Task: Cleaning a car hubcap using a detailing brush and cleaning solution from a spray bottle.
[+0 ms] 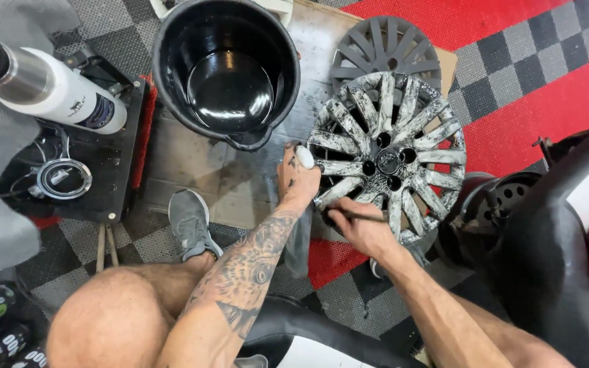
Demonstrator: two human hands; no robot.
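Nearest the camera are a bare knee [114, 320] and a tattooed left forearm [240, 272] that reaches forward over a grey sneaker [189, 221] planted on the grey checkered floor tiles [90, 238]. The left hand [299, 178] is curled around the near left rim of a foam-covered wheel cover [386, 153], fingers closed on its edge, and a small white rounded object [305, 157] sits at the knuckles; what it is cannot be told. A grey cloth [299, 242] hangs below that wrist. Just to its right, the right hand [361, 228] is closed around a thin dark brush handle [363, 217], which lies against the lower spokes of the wheel cover. The wheel cover is tilted toward the person, its spokes streaked with whitish lather, and it stands on a wet board [192, 160] laid over the red and grey tiles. Beside the right arm stands a dark drum-like part [499, 204]. Beyond the left hand stands a black bucket [226, 65] holding dark liquid, touching or nearly touching the wheel cover's left side. A second, clean grey wheel cover [386, 48] lies behind the foamy one. Far left, a white spray bottle [56, 88] rests over a black tray [97, 150] that holds a chrome ring [64, 178]
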